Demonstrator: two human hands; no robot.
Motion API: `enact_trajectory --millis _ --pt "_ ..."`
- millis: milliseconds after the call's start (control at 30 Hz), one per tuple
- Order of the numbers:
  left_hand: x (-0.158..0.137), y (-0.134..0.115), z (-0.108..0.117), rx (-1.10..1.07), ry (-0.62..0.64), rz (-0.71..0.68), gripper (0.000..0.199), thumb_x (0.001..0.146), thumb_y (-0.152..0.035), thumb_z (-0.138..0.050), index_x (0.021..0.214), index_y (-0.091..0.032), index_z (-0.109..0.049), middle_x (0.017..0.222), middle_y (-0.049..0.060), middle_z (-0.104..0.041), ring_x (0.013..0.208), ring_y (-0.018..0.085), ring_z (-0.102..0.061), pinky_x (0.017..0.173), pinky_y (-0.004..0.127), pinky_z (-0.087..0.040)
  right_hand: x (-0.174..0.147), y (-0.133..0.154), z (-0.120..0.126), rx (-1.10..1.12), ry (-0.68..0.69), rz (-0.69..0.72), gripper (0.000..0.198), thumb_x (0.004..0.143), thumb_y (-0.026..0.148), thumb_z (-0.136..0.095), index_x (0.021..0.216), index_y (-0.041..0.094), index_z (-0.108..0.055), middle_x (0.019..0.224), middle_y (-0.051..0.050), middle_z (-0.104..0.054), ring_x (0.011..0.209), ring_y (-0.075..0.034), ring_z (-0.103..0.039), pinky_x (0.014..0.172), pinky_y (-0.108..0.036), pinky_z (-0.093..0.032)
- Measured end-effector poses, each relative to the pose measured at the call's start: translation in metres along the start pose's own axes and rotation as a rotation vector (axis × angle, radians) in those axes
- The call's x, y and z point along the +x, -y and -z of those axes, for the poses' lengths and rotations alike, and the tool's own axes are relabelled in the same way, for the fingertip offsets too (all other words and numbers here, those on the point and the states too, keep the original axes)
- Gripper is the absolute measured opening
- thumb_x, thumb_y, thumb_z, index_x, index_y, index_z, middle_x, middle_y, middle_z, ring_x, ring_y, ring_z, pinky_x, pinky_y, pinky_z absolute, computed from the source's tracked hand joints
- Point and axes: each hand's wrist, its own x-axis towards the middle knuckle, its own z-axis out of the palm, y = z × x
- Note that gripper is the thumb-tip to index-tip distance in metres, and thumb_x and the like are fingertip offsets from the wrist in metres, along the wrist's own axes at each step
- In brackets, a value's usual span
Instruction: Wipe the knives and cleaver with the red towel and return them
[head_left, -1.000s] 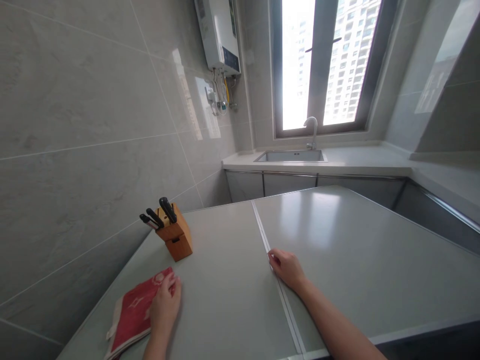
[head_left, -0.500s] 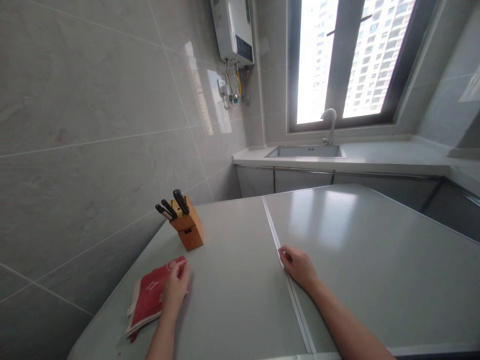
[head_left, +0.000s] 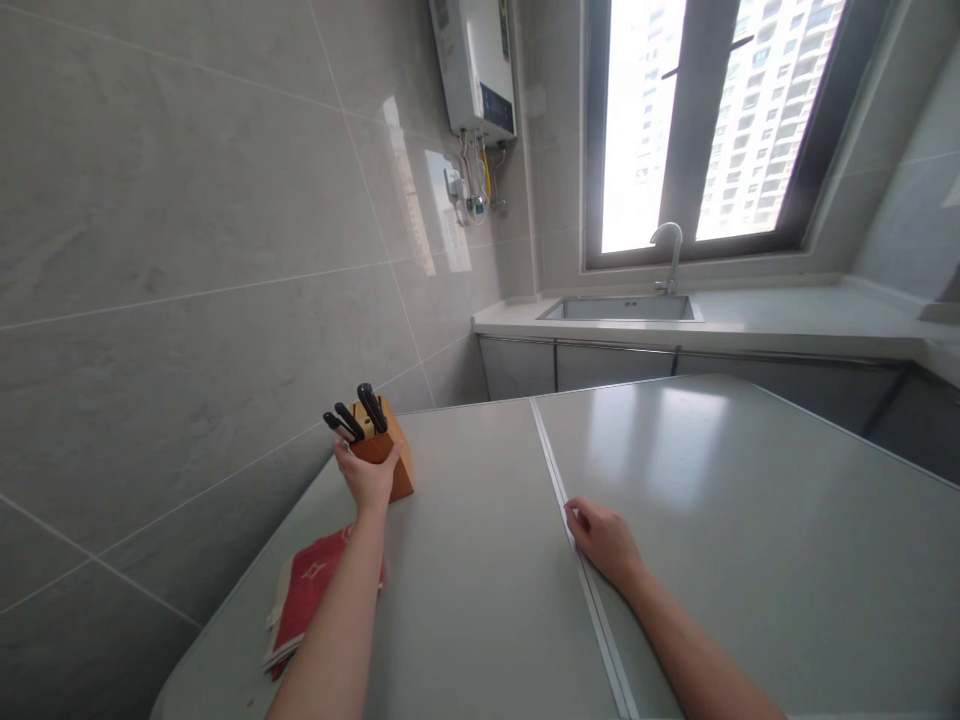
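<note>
A wooden knife block [head_left: 403, 462] with several black-handled knives [head_left: 369, 405] stands upright near the table's left edge. My left hand [head_left: 369, 474] is against its near face, thumb on the right side and fingers round the left, gripping it. Beneath my left forearm lies a folded red cloth [head_left: 311, 580] with pale edges, partly hidden by the arm. My right hand [head_left: 600, 535] rests on the table beside the pale seam strip [head_left: 553, 460]; its fingers are curled in, with nothing seen in them.
The grey-white table [head_left: 480, 600] borders a tiled wall on the left. Behind it runs a counter [head_left: 787, 305] with a sink [head_left: 622, 310] and a tap [head_left: 671, 250] below a window. A water heater [head_left: 476, 75] hangs on the wall.
My left hand has moved forward from the red cloth to the knife block and taken hold of it. My right hand has stayed by the seam. The view has shifted slightly.
</note>
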Motion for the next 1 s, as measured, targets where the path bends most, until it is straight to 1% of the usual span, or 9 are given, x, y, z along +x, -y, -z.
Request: enact_trajectory --millis 100,200,267,367,500,600,700,833,1000 --pt "0.010 -0.004 -0.002 0.035 0.024 0.064 0.087 0.059 -0.050 -0.076 0.127 -0.010 -0.039 0.124 0.022 -0.055 0.117 0.034 -0.054 0.097 0.044 -0.043 0.000 -0.001 0.000 -0.004 -0.003 0.006 0.024 0.089 0.026 -0.040 0.081 0.022 -0.063 0.060 0.000 -0.063 0.053 -0.014 -0.056 0.057 -0.023 -0.036" --pt "0.015 -0.003 -0.001 0.092 0.036 0.122 0.076 0.058 -0.051 -0.075 0.117 -0.012 -0.047 0.116 0.020 -0.062 0.110 0.034 -0.059 0.092 0.045 -0.046 -0.001 -0.001 0.000 -0.001 0.006 0.013 0.023 0.088 0.025 -0.041 0.082 0.022 -0.063 0.060 0.001 -0.063 0.054 -0.014 -0.057 0.057 -0.022 -0.036" --pt "0.016 -0.002 0.000 0.096 0.054 0.143 0.074 0.056 -0.053 -0.076 0.112 -0.013 -0.050 0.114 0.020 -0.063 0.108 0.034 -0.060 0.091 0.044 -0.047 -0.001 -0.001 0.001 -0.007 0.006 0.014 0.023 0.088 0.024 -0.041 0.082 0.022 -0.063 0.059 0.001 -0.063 0.054 -0.014 -0.057 0.057 -0.022 -0.036" --pt "0.018 -0.003 0.000 0.099 0.077 0.173 0.077 0.051 -0.054 -0.078 0.111 -0.013 -0.051 0.114 0.021 -0.063 0.109 0.034 -0.060 0.091 0.044 -0.048 -0.001 -0.001 0.001 -0.020 -0.001 0.010 0.024 0.088 0.024 -0.041 0.081 0.022 -0.063 0.059 0.001 -0.063 0.054 -0.014 -0.057 0.057 -0.022 -0.035" --pt "0.019 -0.005 0.000 0.139 0.086 0.217 0.072 0.052 -0.053 -0.078 0.107 -0.012 -0.055 0.110 0.021 -0.066 0.105 0.035 -0.062 0.088 0.045 -0.049 -0.002 0.000 0.002 -0.012 -0.007 0.017 0.025 0.089 0.024 -0.040 0.081 0.021 -0.063 0.060 0.001 -0.063 0.053 -0.014 -0.057 0.057 -0.022 -0.035" --pt "0.020 -0.004 0.000 0.161 0.084 0.213 0.071 0.053 -0.056 -0.076 0.104 -0.011 -0.058 0.106 0.021 -0.067 0.101 0.035 -0.064 0.086 0.044 -0.050 -0.002 0.000 0.004 0.002 -0.008 0.025 0.025 0.089 0.025 -0.039 0.082 0.021 -0.063 0.060 0.001 -0.063 0.054 -0.013 -0.056 0.057 -0.022 -0.035" --pt "0.020 -0.004 0.001 0.200 0.076 0.200 0.073 0.053 -0.057 -0.075 0.106 -0.010 -0.059 0.105 0.022 -0.067 0.100 0.037 -0.064 0.085 0.045 -0.050 -0.002 0.001 0.005 0.013 -0.008 0.024 0.025 0.089 0.025 -0.040 0.082 0.021 -0.063 0.060 0.001 -0.063 0.053 -0.013 -0.055 0.057 -0.022 -0.035" --pt "0.016 -0.006 0.002 0.246 0.063 0.153 0.074 0.055 -0.059 -0.073 0.107 -0.009 -0.059 0.104 0.022 -0.068 0.099 0.038 -0.064 0.085 0.047 -0.050 -0.001 0.001 0.004 0.017 0.002 0.021 0.025 0.089 0.024 -0.040 0.082 0.021 -0.063 0.059 0.001 -0.062 0.053 -0.013 -0.055 0.057 -0.022 -0.034" --pt "0.012 -0.011 0.001 0.274 0.040 0.083 0.071 0.055 -0.059 -0.072 0.107 -0.011 -0.060 0.099 0.019 -0.070 0.093 0.037 -0.066 0.081 0.045 -0.051 -0.001 -0.001 0.003 -0.005 0.017 0.016 0.025 0.089 0.024 -0.039 0.081 0.021 -0.062 0.059 0.001 -0.062 0.053 -0.013 -0.055 0.057 -0.022 -0.034"
